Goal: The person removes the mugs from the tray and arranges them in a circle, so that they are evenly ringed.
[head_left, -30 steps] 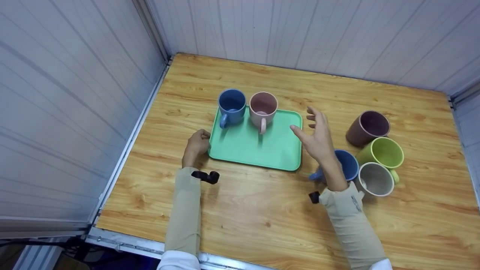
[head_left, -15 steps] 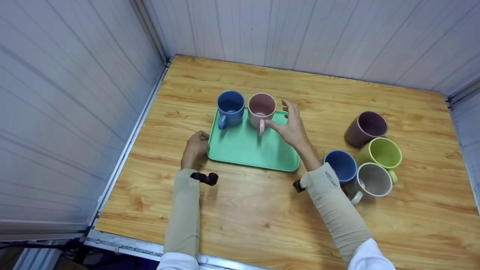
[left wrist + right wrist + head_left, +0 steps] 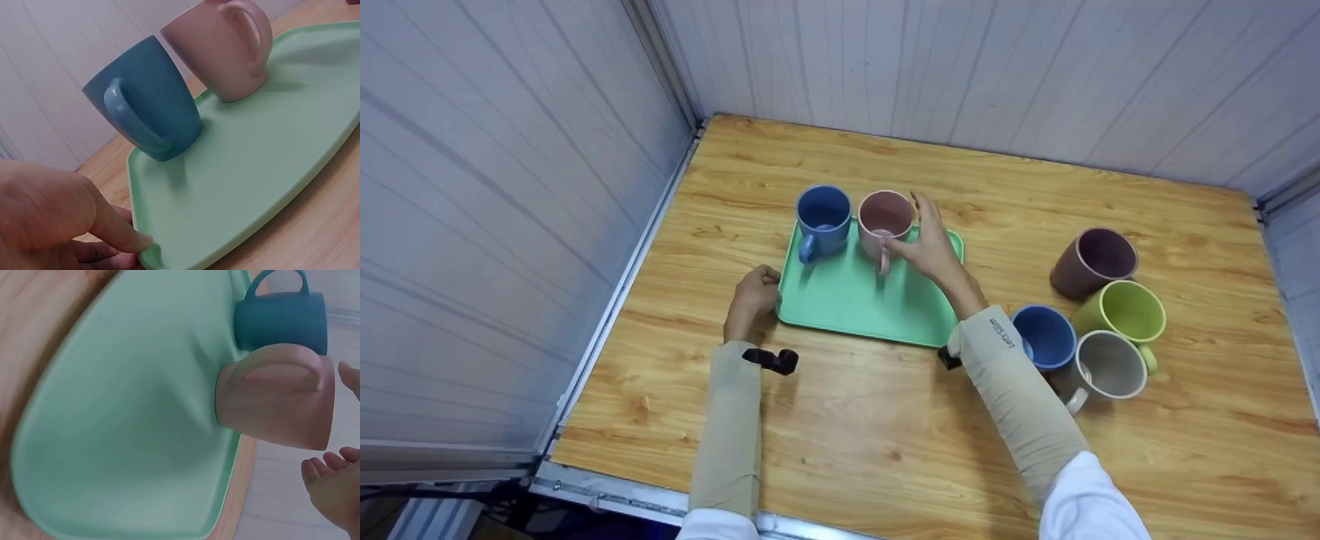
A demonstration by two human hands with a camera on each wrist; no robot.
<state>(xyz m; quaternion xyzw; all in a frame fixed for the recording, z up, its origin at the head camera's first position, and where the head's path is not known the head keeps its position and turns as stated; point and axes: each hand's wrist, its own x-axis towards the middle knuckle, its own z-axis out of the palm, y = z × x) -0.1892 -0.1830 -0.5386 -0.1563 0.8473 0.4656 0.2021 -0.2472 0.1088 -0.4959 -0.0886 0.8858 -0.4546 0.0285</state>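
My left hand (image 3: 751, 296) pinches the left rim of a green tray (image 3: 855, 307), the thumb on top and the other fingers curled at the outer edge, as the left wrist view shows. Upright along the tray's back edge stand a blue mug (image 3: 823, 238) and, to its right, a pink mug (image 3: 873, 244), their handles facing the front. Right beside the pink mug is my right hand (image 3: 936, 255), its thumb and fingers spread on either side of the rim. A gap shows between these fingertips (image 3: 313, 471) and the mug in the right wrist view.
Four-sided wooden table (image 3: 840, 450) with white panel walls at the back and left. Right of the tray, several mugs stand close together: purple (image 3: 1072, 271), yellow-green (image 3: 1136, 311), white (image 3: 1110, 367) and another blue mug (image 3: 1044, 337) next to my right sleeve (image 3: 1020, 405).
My right hand has moved left from the tray's right side to the pink mug, with its fingers still spread. My left hand has stayed at the tray's left rim.
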